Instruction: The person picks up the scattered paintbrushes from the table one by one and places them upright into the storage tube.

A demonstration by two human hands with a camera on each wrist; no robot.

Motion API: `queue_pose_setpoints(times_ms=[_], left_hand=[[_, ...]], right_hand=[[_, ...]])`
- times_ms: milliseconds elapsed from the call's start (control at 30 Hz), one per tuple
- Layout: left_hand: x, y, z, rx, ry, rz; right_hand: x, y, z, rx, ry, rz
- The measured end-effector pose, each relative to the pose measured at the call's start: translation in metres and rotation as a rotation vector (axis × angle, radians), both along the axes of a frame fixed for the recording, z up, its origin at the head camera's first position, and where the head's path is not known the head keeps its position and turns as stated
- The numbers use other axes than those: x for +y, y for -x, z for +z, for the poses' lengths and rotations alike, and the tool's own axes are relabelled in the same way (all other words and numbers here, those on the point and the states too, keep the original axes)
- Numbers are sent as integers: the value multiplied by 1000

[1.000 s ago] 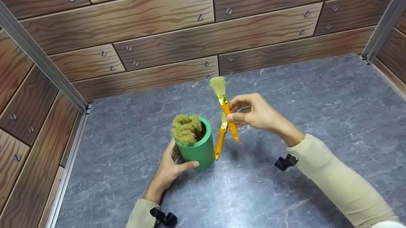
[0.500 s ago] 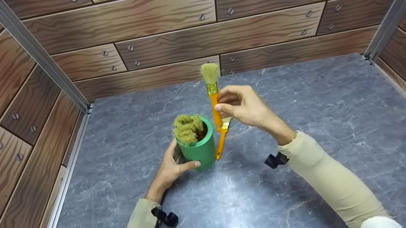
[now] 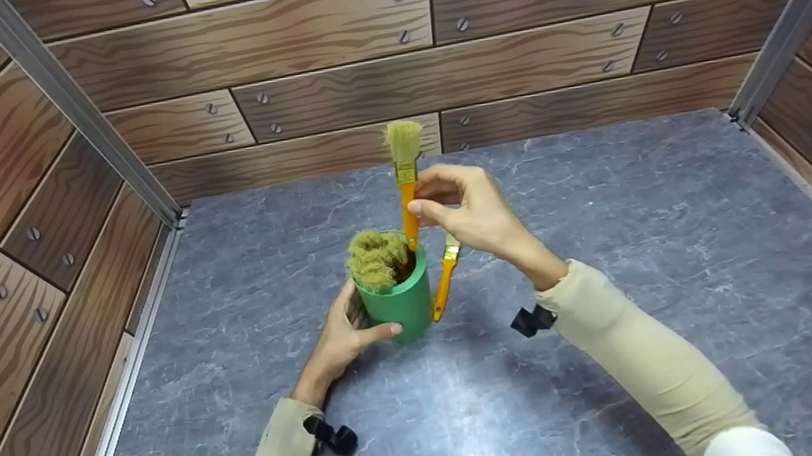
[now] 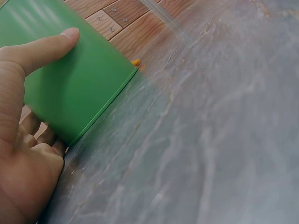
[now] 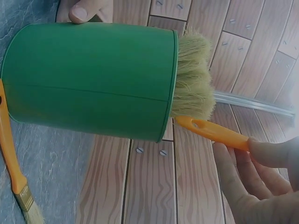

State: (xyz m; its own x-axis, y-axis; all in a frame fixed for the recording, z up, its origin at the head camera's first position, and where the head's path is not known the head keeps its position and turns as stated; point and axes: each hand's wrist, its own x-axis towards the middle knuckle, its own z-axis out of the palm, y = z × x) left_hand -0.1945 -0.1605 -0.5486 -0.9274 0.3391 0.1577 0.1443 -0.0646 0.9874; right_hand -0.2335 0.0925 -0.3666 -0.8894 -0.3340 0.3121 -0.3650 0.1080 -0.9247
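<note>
A green cylindrical cup (image 3: pixel 398 310) stands on the table, with the pale bristles (image 3: pixel 373 260) of several brushes sticking out of its top. My left hand (image 3: pixel 334 337) grips the cup from the left, thumb across its front. Between thumb and fingers, my right hand (image 3: pixel 476 209) pinches a paintbrush (image 3: pixel 408 201) by its orange handle, bristles up. In the right wrist view the handle's lower end (image 5: pixel 187 122) is at the cup's rim. Another orange-handled paintbrush (image 3: pixel 444 284) lies on the table just right of the cup. The brushes' handles inside the cup are hidden.
The grey marbled tabletop (image 3: pixel 598 185) meets wood-patterned walls (image 3: pixel 332 100) at the back and both sides. Metal posts (image 3: pixel 107 146) stand in the back corners. A black wrist camera (image 3: pixel 333 436) sits on each sleeve.
My right hand has moved left and up with its paintbrush, which has turned more upright and come from beside the cup to its rim. The left hand and the cup have stayed put.
</note>
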Motion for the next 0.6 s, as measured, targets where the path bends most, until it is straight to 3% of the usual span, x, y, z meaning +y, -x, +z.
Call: queue_pose_setpoints(times_ms=[600], left_hand=[[-1,1,-1,18,2,2]], right_hand=[[-21,7,-16,69,-109,-43]])
